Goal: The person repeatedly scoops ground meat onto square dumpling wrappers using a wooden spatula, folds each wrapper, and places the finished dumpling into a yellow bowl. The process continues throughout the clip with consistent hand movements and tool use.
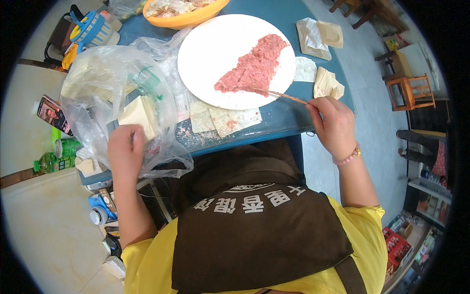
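Pink minced meat (255, 68) lies in a long heap on a white round plate (205, 55) on the blue table. My right hand (330, 123), beside the plate's lower right rim, is closed on a thin wooden stick (290, 97) whose far end reaches the meat. My left hand (127, 150) is at a clear plastic bag (110, 73), against a stack of pale dough wrappers (138, 114); its fingers are curled, and whether they pinch a wrapper cannot be seen. Loose thin sheets (235, 120), one with meat smears, lie below the plate.
An orange basket (180, 22) of filled dumplings stands behind the plate. Paper packets (314, 38) and a crumpled paper piece (328, 83) lie at the right. A blue and yellow jug (91, 31), a phone (55, 114) and green bottles (51, 162) are at the left.
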The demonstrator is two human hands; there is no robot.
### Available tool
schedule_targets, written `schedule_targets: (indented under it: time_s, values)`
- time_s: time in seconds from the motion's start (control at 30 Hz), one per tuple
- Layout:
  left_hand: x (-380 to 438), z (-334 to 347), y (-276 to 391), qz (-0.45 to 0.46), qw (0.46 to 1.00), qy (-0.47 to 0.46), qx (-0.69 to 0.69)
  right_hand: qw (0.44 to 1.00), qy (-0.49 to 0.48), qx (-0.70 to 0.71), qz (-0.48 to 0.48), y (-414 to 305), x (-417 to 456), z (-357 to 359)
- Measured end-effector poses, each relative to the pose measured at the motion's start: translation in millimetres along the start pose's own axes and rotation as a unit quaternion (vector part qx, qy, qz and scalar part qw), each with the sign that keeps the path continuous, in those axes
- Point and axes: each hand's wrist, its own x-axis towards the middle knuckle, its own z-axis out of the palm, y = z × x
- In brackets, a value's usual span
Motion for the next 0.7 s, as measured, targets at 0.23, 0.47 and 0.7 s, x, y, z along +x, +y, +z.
schedule_targets:
  time_s: [0.23,0.47,0.7]
  values:
    - [-1.5,-1.5,7.3,0.043,0.999,-0.003,-0.01,0.996,0.033,-0.073,-0.04,-8.5,5.0,6.8]
    - [-3.0,0.9,10.8,0.073,0.996,0.009,0.046,0.995,0.02,-0.083,-0.045,-5.4,4.5,13.1]
    - [-5.0,3.3,12.3,0.066,0.996,0.02,0.064,0.996,0.007,-0.068,-0.065,-5.0,6.5,14.9]
